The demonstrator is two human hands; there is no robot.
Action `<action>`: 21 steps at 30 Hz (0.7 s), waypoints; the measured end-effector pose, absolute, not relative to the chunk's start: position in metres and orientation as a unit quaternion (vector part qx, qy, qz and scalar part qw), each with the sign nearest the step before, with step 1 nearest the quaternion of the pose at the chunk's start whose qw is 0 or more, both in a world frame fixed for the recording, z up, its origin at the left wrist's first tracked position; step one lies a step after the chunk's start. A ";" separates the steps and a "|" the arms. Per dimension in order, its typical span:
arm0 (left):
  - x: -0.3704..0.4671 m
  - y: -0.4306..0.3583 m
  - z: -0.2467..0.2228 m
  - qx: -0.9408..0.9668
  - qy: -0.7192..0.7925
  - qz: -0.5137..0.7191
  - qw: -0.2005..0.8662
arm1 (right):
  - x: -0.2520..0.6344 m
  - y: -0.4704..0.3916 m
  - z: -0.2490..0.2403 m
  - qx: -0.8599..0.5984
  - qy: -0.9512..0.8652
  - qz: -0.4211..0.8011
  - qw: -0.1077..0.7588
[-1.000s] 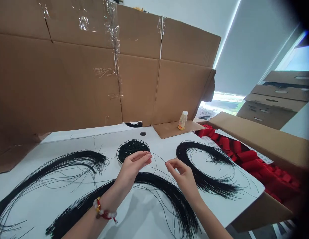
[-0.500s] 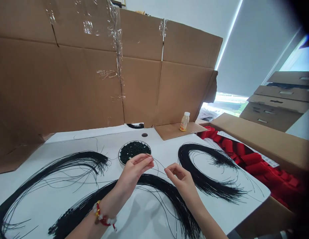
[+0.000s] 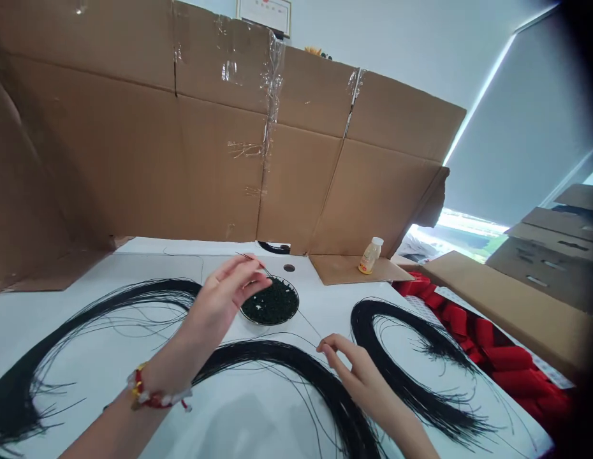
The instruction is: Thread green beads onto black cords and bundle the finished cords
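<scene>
My left hand point(image 3: 224, 296), with a beaded bracelet at the wrist, pinches a thin dark strand point(image 3: 247, 256) just left of a round dish. Small dark green pieces point(image 3: 272, 301) fill that dish. Lower right, my right hand point(image 3: 351, 366) is closed at the fingertips on a thin black cord point(image 3: 308, 324) that runs up toward the dish. Below and between the hands, a thick bundle of black cords point(image 3: 287, 354) curves over the white table. Another bundle point(image 3: 100, 309) lies at the left, and a curled one point(image 3: 373, 338) lies right of my right hand.
Tall cardboard panels point(image 3: 220, 172) stand behind the white table point(image 3: 243, 414). A small bottle point(image 3: 370, 256) with a white cap is on a cardboard flap point(image 3: 335, 271). At the right, an open box point(image 3: 507, 287) holds red rolls point(image 3: 507, 358); stacked cartons point(image 3: 549, 248) stand beyond it.
My left hand has moved left and up, away from my right hand, and its wrist has turned. The whole view has shifted and tilted. My right hand still pinches the cord.
</scene>
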State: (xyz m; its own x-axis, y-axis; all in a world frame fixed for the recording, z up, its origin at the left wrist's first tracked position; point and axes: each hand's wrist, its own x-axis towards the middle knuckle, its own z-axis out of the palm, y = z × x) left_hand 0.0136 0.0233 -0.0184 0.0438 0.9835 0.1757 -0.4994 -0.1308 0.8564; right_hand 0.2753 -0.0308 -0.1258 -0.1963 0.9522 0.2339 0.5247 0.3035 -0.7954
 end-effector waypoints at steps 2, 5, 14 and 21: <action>-0.007 0.018 0.003 0.392 0.284 0.686 0.544 | 0.293 -0.022 -0.129 -0.525 -0.717 0.274 0.367; -0.031 0.007 0.029 0.364 0.269 0.754 0.476 | 0.316 -0.012 -0.127 -0.542 -0.708 0.262 0.369; -0.042 0.006 0.015 0.559 0.369 0.587 0.455 | 0.209 -0.018 -0.008 -0.305 -0.776 0.424 0.353; -0.047 -0.004 0.023 0.611 0.371 0.583 0.386 | 0.132 0.012 0.019 -0.211 -0.686 0.506 0.479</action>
State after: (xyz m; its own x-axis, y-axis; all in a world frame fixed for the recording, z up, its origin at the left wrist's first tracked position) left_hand -0.0466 -0.0041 0.0233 0.0451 0.9036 0.4261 0.0035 -0.4266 0.9044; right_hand 0.1322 0.0121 0.0190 -0.4520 0.7736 0.4442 -0.1961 0.3996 -0.8955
